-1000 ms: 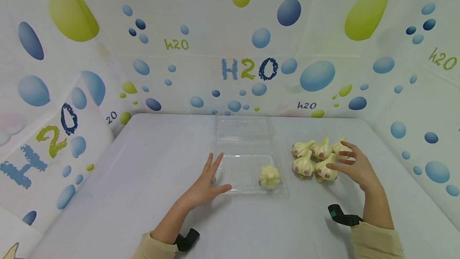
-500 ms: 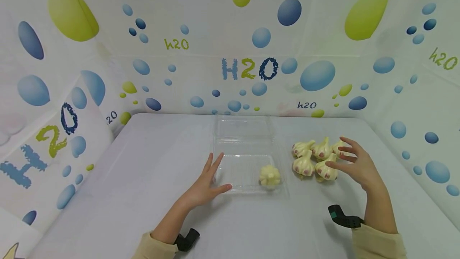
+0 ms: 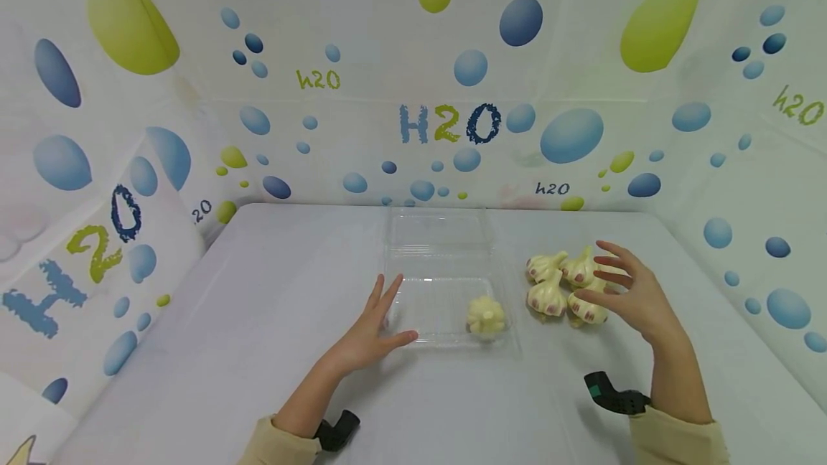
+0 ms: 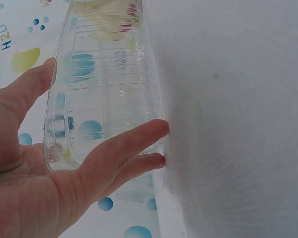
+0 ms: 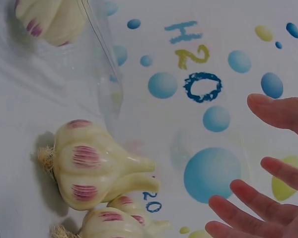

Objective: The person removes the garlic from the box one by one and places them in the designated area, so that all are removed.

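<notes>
A clear plastic clamshell box lies with its lid folded back, one garlic bulb in the front right of its base. My left hand is at the box's left end with straight, spread fingers; in the left wrist view, the thumb and fingers span either side of that end. To the right of the box is a close group of several garlic bulbs with purple marks. Above the right side of this group hovers my right hand, fingers spread and nothing in them, partly hiding the rear right bulb.
The transparent lid extends toward the back of the white table. Patterned cloth walls with blue and green spots enclose the table at the back and sides. Each wrist carries a black camera mount.
My right hand has shifted slightly left, further over the garlic group, fingers still spread. The left hand, the box and the bulbs stay where they were.
</notes>
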The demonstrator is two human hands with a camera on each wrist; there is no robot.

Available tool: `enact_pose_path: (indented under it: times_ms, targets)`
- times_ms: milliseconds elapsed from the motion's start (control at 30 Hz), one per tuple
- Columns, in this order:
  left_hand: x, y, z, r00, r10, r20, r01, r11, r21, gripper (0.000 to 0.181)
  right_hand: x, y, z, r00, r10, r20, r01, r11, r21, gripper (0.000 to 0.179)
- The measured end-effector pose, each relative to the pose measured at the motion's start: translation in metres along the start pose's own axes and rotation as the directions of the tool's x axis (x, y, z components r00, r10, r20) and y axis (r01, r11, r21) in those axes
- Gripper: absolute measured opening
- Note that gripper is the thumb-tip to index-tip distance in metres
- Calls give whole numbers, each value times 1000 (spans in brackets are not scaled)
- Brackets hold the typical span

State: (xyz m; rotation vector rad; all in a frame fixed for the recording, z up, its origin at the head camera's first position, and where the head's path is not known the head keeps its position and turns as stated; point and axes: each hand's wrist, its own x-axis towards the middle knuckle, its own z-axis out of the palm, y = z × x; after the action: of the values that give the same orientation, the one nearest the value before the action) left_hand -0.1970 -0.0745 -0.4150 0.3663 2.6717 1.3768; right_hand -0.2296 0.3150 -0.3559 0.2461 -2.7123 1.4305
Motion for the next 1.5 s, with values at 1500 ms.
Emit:
enact_pose_path:
  times_ms: [1500]
  targets:
    - [-3, 1, 0, 1000, -12, 1, 12, 1000, -12, 89, 23, -33, 89, 910, -216, 354, 159, 970, 183, 63]
